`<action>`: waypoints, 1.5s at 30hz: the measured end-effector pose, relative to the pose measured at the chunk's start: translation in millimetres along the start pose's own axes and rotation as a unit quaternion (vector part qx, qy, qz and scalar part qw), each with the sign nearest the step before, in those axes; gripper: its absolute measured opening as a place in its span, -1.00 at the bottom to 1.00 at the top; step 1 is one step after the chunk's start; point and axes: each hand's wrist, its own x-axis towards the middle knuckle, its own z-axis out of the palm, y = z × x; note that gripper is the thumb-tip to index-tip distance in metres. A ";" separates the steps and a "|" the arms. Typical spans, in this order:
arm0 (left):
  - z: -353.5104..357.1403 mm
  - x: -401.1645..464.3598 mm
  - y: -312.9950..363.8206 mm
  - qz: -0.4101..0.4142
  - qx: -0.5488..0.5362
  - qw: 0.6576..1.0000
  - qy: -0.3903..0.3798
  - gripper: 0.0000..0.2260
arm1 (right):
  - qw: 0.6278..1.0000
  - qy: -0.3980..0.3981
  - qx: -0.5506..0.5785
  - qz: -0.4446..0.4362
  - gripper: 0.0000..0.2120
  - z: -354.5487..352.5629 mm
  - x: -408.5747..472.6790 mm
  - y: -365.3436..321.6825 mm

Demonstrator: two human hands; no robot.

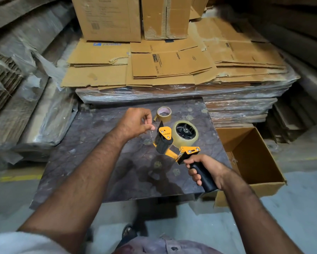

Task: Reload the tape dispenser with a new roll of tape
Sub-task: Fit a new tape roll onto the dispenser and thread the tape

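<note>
An orange and black tape dispenser (pixel 167 142) is held above a dark board (pixel 99 162). A roll of clear tape (pixel 186 133) sits on its black hub. My right hand (pixel 203 170) grips the black handle at the lower right. My left hand (pixel 135 122) is just left of the dispenser's front roller, thumb and fingers pinched on the thin clear free end of the tape. A nearly used-up brown tape roll (pixel 164 114) stands on the board behind the dispenser.
An open cardboard box (pixel 249 162) stands on the floor to the right of the board. Flattened cartons (pixel 172 65) are stacked on wrapped bundles behind it. Plastic-wrapped cardboard bundles (pixel 25 99) line the left side.
</note>
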 end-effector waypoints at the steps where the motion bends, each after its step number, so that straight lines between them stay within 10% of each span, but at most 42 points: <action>1: 3.5 -0.3 2.5 -0.007 -0.021 1.000 0.003 -0.75 | 1.000 -0.003 0.000 0.002 -0.81 1.1 -0.5 -0.3; 12: 22.6 -2.7 3.0 -0.046 -0.155 0.986 -0.033 -0.93 | 1.000 -0.025 0.011 0.001 -0.81 2.1 -5.2 1.5; 27: 42.3 -22.4 -5.5 -0.045 -0.328 0.942 -0.063 -0.69 | 0.997 0.003 0.074 0.000 -0.80 5.4 -2.2 -3.5; 34: 61.2 -41.5 2.9 0.036 -0.131 0.989 -0.051 0.01 | 0.996 0.017 0.083 -0.017 -0.80 12.1 -3.9 -12.4; 45: 59.3 -34.7 -4.0 0.017 -0.174 0.984 0.020 -0.28 | 0.997 0.024 0.076 -0.018 -0.78 21.2 -8.4 -16.2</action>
